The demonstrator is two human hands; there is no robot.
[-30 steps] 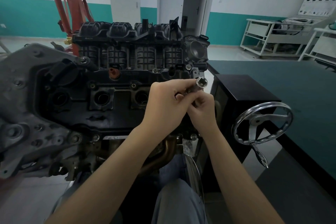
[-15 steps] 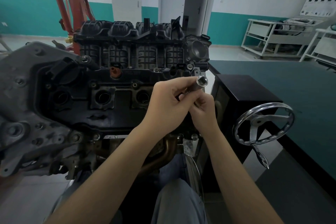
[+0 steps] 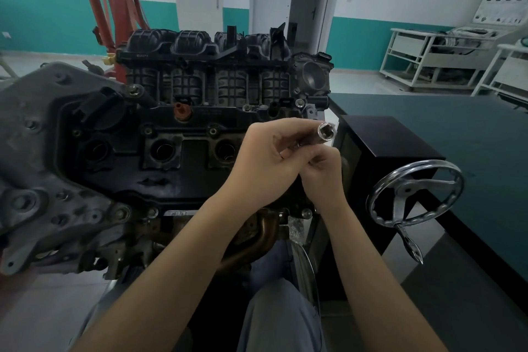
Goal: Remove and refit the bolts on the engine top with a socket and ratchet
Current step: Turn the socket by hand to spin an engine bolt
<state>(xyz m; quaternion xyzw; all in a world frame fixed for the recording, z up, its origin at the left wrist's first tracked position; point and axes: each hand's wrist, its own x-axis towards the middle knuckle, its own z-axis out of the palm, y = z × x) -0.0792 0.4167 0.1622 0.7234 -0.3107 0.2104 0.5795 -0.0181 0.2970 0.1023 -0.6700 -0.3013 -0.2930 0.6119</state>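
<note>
**Socket held in front of the engine top**

Head view: my left hand is curled around the shank of a chrome socket, thumb and fingers wrapped on it, so that its open square-drive end pokes out up and to the right, facing me. My right hand sits just below and touching the left, its fingers bent in toward the lower end of the same tool; what they grip there is hidden behind my left hand, so I cannot tell if a ratchet is attached. Both hands hover above the right part of the black valve cover, not touching it. The engine fills the left and middle, with the ribbed intake manifold behind and the throttle body at its right end. A bolt head shows at the cover's upper left corner. To my right a chrome handwheel stands beside a black box, against a dark green bench top.
</note>
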